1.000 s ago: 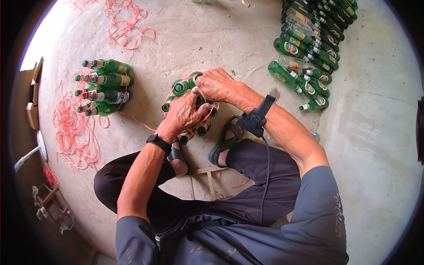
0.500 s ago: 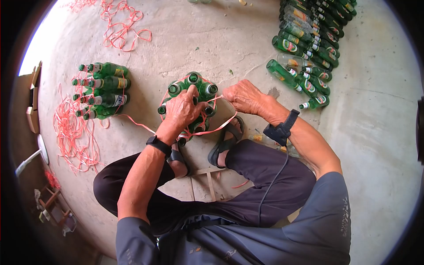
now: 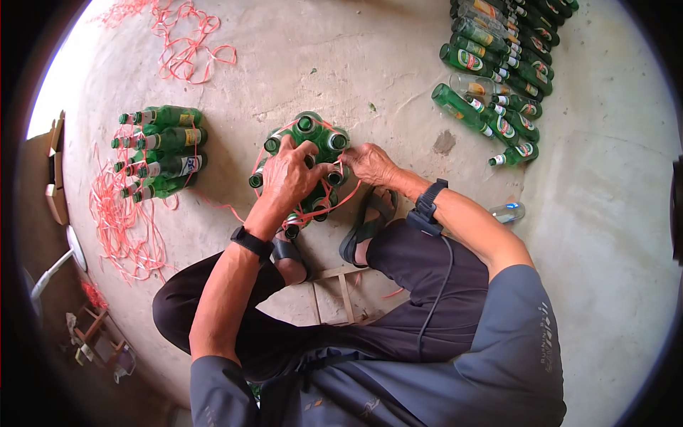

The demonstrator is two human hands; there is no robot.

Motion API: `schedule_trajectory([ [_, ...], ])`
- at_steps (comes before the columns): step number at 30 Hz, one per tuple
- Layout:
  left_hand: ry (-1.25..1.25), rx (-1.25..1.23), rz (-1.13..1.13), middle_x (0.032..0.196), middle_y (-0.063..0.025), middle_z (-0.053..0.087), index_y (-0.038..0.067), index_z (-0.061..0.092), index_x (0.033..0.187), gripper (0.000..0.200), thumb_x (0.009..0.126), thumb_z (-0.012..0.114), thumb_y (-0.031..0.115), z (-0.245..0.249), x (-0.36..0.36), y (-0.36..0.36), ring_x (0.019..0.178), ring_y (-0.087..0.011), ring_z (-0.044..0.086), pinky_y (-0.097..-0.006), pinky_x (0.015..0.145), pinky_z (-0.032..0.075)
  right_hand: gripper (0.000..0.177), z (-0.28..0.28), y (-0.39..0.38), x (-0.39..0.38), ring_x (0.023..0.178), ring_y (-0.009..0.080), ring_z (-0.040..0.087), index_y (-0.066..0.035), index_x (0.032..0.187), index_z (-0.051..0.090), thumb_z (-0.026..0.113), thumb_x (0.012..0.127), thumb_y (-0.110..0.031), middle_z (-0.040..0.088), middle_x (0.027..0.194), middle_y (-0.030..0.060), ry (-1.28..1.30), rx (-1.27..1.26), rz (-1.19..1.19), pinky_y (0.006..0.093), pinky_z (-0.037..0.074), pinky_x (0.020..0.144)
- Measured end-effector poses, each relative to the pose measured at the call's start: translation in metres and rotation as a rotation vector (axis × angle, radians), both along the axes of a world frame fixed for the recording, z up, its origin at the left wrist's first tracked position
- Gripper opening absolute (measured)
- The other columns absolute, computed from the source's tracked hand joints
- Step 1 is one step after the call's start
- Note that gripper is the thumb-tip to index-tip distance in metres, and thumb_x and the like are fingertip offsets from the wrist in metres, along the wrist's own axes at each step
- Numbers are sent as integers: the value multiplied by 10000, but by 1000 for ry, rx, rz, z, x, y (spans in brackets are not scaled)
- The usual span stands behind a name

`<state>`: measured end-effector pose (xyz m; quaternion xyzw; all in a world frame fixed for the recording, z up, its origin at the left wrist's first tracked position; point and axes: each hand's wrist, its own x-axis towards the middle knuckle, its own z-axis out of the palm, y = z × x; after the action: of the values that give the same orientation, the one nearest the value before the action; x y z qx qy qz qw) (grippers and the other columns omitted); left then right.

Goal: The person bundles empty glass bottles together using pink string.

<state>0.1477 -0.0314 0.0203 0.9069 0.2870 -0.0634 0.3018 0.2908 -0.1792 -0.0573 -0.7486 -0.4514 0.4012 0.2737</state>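
Note:
Between my feet stands a round bundle of upright green glass bottles (image 3: pixel 306 124), necks up. Pink plastic twine (image 3: pixel 350 196) runs around and between the necks. My left hand (image 3: pixel 289 174) rests on top of the bundle, its thumb and fingers curled around a neck near the middle, partly hiding it. At the bundle's right edge, my right hand (image 3: pixel 371 165) pinches the twine beside a bottle neck. A length of twine trails left from the bundle across the floor.
To the left is a second tied bundle of green bottles (image 3: pixel 171 139), beside a heap of pink twine (image 3: pixel 121 220). More loose twine (image 3: pixel 186 43) lies at the upper left. Rows of bottles (image 3: pixel 498 67) lie on their sides at the upper right. A clear bottle (image 3: pixel 507 212) lies to the right.
My right hand has moved left and in to the bundle's edge, and the stretched twine now hangs in a looser curve. My left hand stays on the bundle, fingers slightly more spread.

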Motion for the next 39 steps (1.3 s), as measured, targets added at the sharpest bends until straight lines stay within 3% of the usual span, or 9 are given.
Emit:
schedule_trajectory([
  [3,-263,61,-131,922,-93,639,77,681,921,329,742,734,348,-6,-1,2,905,-311,597,-420,750,490,305,-9,-1,-2,791,371,645,-85,943,658,508,937,-351,648,786,210,-5,117,62,458,496,709],
  [5,-258,42,-158,915,-85,642,75,681,918,309,746,729,327,-3,-2,3,924,-303,580,-410,768,484,297,-3,1,3,800,355,652,-127,993,662,524,921,-380,661,817,199,172,-86,-56,440,503,726],
  [10,-273,-12,-270,872,-93,644,75,693,932,261,749,714,260,-5,3,12,928,-292,549,-400,817,463,298,-20,6,-9,790,354,651,-158,997,679,536,905,-402,670,825,180,68,-43,-66,429,510,733],
  [13,-223,-121,-411,860,-121,653,89,714,978,237,762,625,126,-4,10,19,934,-303,545,-405,883,425,293,-13,8,-11,802,361,650,-158,985,686,534,899,-393,669,821,181,-13,-24,-73,438,510,732],
  [23,-227,-81,-593,880,-117,672,122,713,987,264,764,573,119,-8,20,27,921,-313,571,-413,900,398,311,-9,16,-22,817,418,633,-110,1000,645,505,903,-370,661,841,207,-40,-119,-215,486,499,705],
  [25,-63,-155,-578,966,-99,673,115,710,993,239,774,614,130,-8,21,29,1057,-323,508,-419,966,382,332,-5,18,-17,820,420,633,-101,996,642,498,905,-385,660,838,211,-7,-33,-208,486,497,710],
  [28,51,-231,-432,958,-102,673,91,698,911,176,764,629,158,-7,24,26,1050,-329,509,-421,949,389,333,-11,19,-15,795,409,636,-71,964,639,513,898,-372,654,815,219,44,58,-218,466,494,699],
  [35,-148,-267,-336,812,-158,643,34,653,794,137,736,609,150,-6,24,21,912,-348,566,-421,849,428,248,-10,15,-14,725,279,647,-63,985,642,568,882,-276,653,805,215,190,268,-193,418,478,675],
  [39,-64,-140,-272,799,-129,641,58,648,770,103,734,600,142,1,23,13,900,-334,569,-422,819,430,283,-3,13,-10,653,185,577,-15,946,636,606,884,-290,625,704,124,403,408,-159,364,462,624],
])
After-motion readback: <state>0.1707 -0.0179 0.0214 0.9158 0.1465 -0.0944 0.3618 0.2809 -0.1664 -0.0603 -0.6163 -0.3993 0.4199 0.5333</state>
